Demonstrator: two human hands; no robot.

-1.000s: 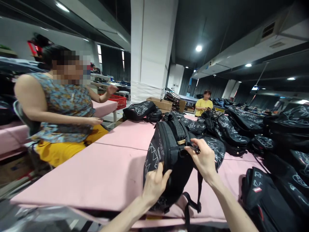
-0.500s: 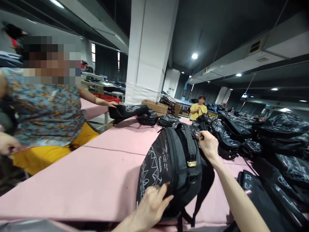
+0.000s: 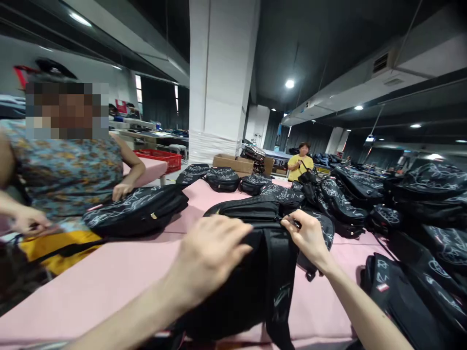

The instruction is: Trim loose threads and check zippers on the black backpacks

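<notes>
A black backpack (image 3: 233,291) stands on the pink table in front of me, its strap side (image 3: 282,272) towards me. My left hand (image 3: 211,248), slightly blurred, is over the pack's upper left, thumb and fingers apart and holding nothing. Whether it touches the fabric I cannot tell. At the top edge, beside the zipped opening, my right hand (image 3: 306,233) is closed with its fingertips pinched. A small dark tool (image 3: 296,224), which looks like thread snips, shows between its fingers, mostly hidden.
Several black backpacks with white scribble prints (image 3: 339,199) lie along the far side and right of the pink table (image 3: 109,277). At left, a co-worker in a patterned top handles another backpack (image 3: 134,209). A red crate (image 3: 160,160) and a cardboard box (image 3: 233,164) stand behind.
The backpack has turned from its printed front to its strap side. My left hand has come up off its lower front. The co-worker's backpack has moved nearer to them.
</notes>
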